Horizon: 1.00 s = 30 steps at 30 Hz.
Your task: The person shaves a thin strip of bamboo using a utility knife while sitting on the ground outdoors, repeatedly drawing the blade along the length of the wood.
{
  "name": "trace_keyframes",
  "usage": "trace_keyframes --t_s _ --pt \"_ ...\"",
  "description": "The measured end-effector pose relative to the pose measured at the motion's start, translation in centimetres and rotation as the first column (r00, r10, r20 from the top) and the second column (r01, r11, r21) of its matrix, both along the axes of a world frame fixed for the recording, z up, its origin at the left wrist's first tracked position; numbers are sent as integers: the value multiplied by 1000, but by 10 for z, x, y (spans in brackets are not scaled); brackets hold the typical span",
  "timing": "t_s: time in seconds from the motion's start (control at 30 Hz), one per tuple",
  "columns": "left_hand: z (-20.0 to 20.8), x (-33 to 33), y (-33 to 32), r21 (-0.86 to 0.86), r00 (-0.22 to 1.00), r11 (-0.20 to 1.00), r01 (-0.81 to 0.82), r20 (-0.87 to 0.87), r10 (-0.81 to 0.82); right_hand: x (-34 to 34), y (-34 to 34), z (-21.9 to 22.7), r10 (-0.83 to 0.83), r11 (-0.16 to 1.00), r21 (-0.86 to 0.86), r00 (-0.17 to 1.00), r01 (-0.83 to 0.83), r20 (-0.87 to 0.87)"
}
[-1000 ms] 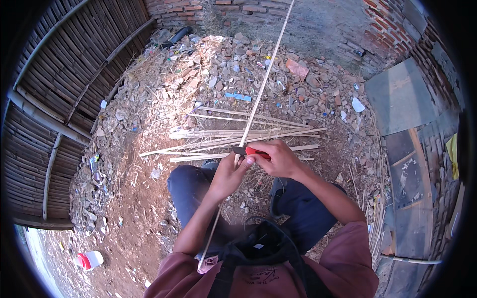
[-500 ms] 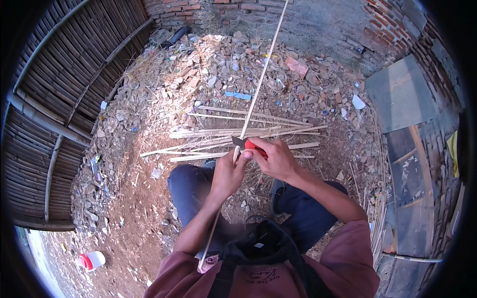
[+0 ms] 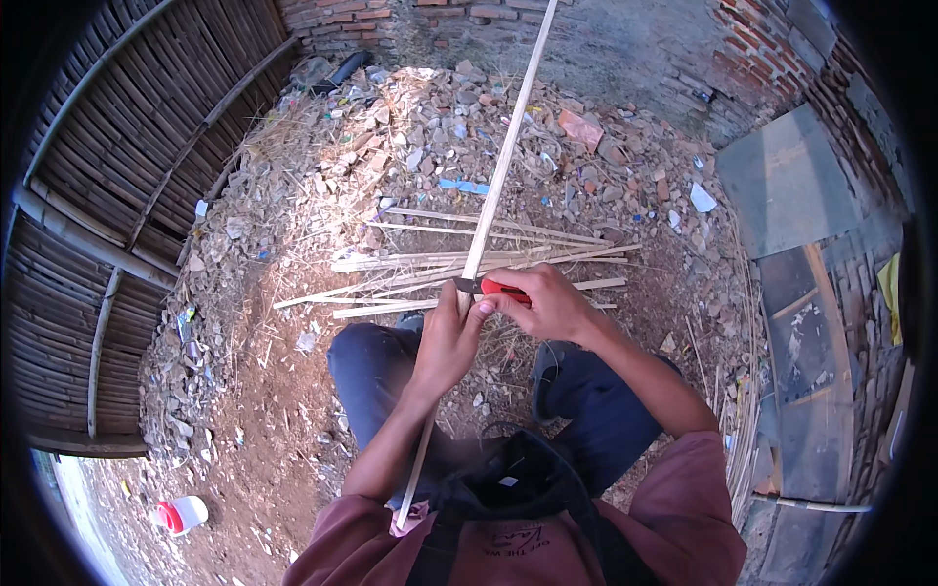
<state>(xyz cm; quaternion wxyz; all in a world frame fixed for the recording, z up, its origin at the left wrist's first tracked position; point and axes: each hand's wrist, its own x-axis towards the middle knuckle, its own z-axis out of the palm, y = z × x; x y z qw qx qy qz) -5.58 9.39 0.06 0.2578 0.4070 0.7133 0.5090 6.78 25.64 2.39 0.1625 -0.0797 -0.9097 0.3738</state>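
Note:
A long pale bamboo strip (image 3: 505,161) slants from my lap up past the far wall's foot, its broad face showing. My left hand (image 3: 447,344) is closed around it near the middle of the view. My right hand (image 3: 552,311) grips a knife with a red handle (image 3: 504,290). Its short dark blade (image 3: 468,286) lies across the strip just above my left fingers, and the two hands touch at the thumb. Below my left hand, the strip's lower part (image 3: 420,459) runs beside my left forearm to my shirt. Several cut bamboo strips (image 3: 391,262) lie loosely piled on the ground beyond my hands.
Rubble and litter (image 3: 459,127) cover the ground up to a brick wall (image 3: 625,59). A bamboo-slat wall (image 3: 107,322) stands at left, with a red-and-white container (image 3: 183,514) near its foot. Grey panels (image 3: 791,186) lean at right. My bent knees flank my hands.
The held strip has turned, so it looks wider, and its far end has shifted slightly left. The blade stays against it, lying flatter across it. Both hands keep their grips.

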Motion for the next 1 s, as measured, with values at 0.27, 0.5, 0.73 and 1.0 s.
trace_keyframes --t_s 0.27,0.5,0.73,1.0 --pt "1 1 -1 21 998 1000 -12 -66 13 -3 -9 -10 -53 997 56 994 59 -100" --pt "1 4 -1 36 999 999 -37 -6 37 -2 -12 -14 -95 987 110 983 113 -155" --pt "-1 4 0 1 998 998 -55 5 55 -3 -13 -12 -136 983 107 985 148 -110" --pt "13 1 -2 -123 994 990 -64 -95 52 -4 -8 -11 -125 986 95 987 134 -98"
